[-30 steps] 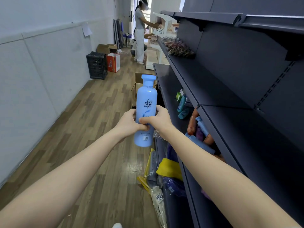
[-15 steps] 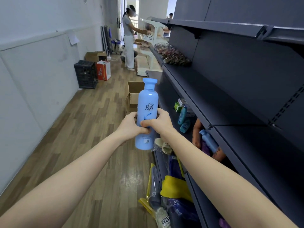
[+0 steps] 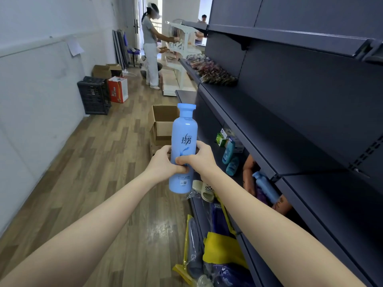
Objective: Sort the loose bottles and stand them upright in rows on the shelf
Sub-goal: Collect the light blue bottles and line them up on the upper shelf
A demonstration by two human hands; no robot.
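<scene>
Pale-blue plastic, cap uppermost: the bottle (image 3: 183,150) stands upright in the air over the aisle floor, just off the front edge of the dark shelf (image 3: 269,125) and touching no board. The left hand (image 3: 162,162) and the right hand (image 3: 200,160) grip it from opposite sides, fingers curled closed around the body just below the printed label.

The step in hand looks like carrying it across to its place. To do that well, keep it vertical, bring it over the front edge, and set the base down flat toward the back edge so that a row can grow forward from it, label facing the aisle. Free one hand only once the base sits square. Under that board a second blue bottle (image 3: 265,187) lies tilted, and two teal bottles (image 3: 229,156) lean further along; like should go with like.
</scene>
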